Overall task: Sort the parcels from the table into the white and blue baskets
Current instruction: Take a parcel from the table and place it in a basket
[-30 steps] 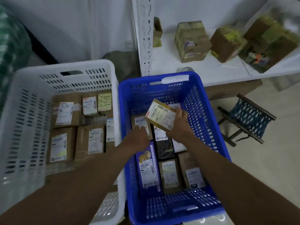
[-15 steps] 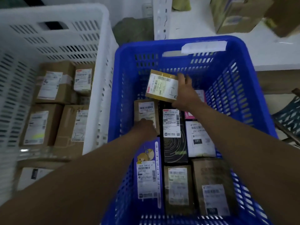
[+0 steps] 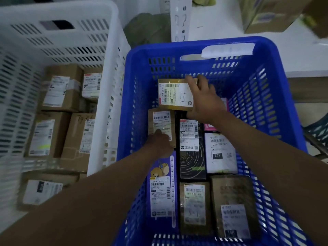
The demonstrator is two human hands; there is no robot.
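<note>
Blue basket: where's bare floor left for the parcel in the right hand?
Free: the far strip of the blue basket, between its far wall and the black box, where the right hand holds the small parcel. Crowded: the near half, packed edge to edge; the left hand touches a brown parcel.

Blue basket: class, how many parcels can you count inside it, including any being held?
8. One held in the right hand at the back, one under the left hand; six lie nearer, one pink and mostly hidden. Others may hide beneath.

Both forearms extended forward, bare. Right hand [image 3: 200,100] fingers spread and curled, gripping a parcel [image 3: 174,95] by its edge. Left hand [image 3: 159,143] lower, knuckles up, fingertips pressing down.
</note>
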